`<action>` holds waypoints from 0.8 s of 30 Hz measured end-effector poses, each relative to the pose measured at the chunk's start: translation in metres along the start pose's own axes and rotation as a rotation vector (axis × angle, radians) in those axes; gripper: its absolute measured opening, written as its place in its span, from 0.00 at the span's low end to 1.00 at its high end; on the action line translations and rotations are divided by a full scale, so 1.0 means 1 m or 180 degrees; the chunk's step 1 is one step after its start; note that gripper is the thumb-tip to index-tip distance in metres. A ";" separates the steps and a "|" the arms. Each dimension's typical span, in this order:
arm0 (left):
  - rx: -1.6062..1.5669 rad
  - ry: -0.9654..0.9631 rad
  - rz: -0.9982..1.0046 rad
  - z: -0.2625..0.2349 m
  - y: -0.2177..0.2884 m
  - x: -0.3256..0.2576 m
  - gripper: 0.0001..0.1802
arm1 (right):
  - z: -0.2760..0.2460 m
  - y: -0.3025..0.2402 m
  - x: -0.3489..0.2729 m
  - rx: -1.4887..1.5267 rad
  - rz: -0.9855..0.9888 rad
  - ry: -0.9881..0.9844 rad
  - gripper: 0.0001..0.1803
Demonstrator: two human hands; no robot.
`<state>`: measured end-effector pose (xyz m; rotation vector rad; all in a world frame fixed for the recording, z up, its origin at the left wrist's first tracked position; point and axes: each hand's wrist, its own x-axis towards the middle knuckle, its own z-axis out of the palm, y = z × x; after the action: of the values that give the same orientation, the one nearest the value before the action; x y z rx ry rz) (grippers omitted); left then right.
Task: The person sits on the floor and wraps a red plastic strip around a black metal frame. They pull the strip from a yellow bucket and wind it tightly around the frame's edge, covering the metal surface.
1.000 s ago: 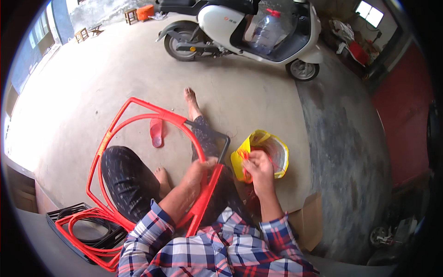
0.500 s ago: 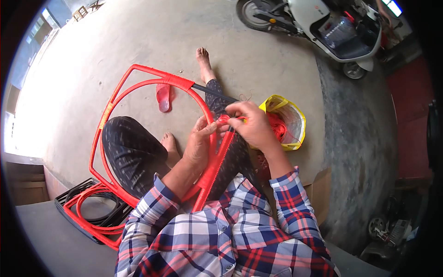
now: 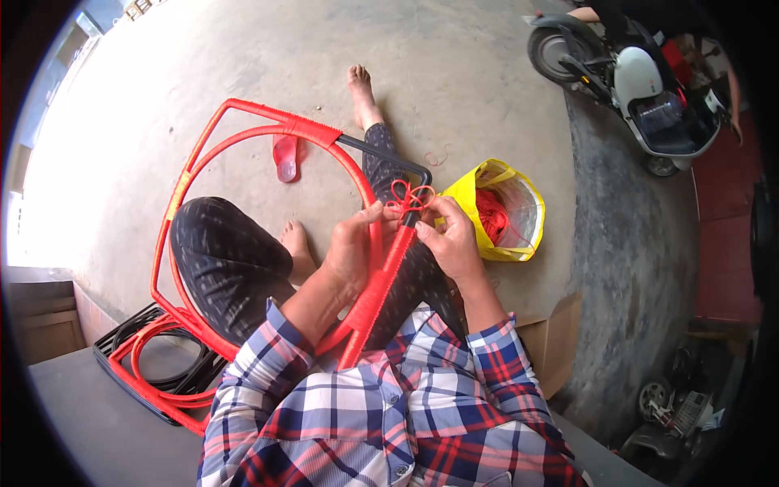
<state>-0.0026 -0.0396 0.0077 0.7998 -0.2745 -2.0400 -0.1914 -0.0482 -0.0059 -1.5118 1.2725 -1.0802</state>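
A black metal frame (image 3: 381,152) with a large hoop lies across my lap, most of it wrapped tightly in red cord (image 3: 375,296). At its bare black corner sits a looped bundle of red cord (image 3: 411,196), with loops sticking up. My left hand (image 3: 350,250) reaches through the hoop, thumb and fingers closed at the left of that bundle. On the other side, my right hand (image 3: 454,242) pinches at the bundle's right edge, its thumb close to the black bar. Some fingertips are hidden behind the frame and cord.
A yellow bag (image 3: 465,203) holding a red cord heap (image 3: 492,217) stands on the right. More frames (image 3: 130,341) lie at lower left. A pink slipper (image 3: 286,158), cardboard (image 3: 558,345) and a white scooter (image 3: 637,75), with a person's arm (image 3: 735,105) beside it, are around me.
My right hand has come down from above the corner to beside the bar. The cord bundle now shows open loops. The scooter has moved right, and parts of another person have come into view.
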 end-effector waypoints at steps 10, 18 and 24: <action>0.0443 0.0345 -0.0256 0.015 0.006 -0.005 0.23 | 0.017 0.026 0.005 0.1772 0.0872 0.0123 0.05; 0.0517 0.0404 -0.0711 0.018 0.009 0.000 0.11 | -0.033 -0.019 -0.020 0.2251 -0.0185 0.0120 0.01; 0.0706 0.0406 -0.0718 0.016 0.008 0.002 0.10 | -0.058 -0.070 -0.057 0.3855 -0.0370 -0.0868 0.09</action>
<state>-0.0082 -0.0473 0.0224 1.1375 -0.3561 -2.1814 -0.2358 0.0117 0.0718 -0.7276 0.1772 -1.2898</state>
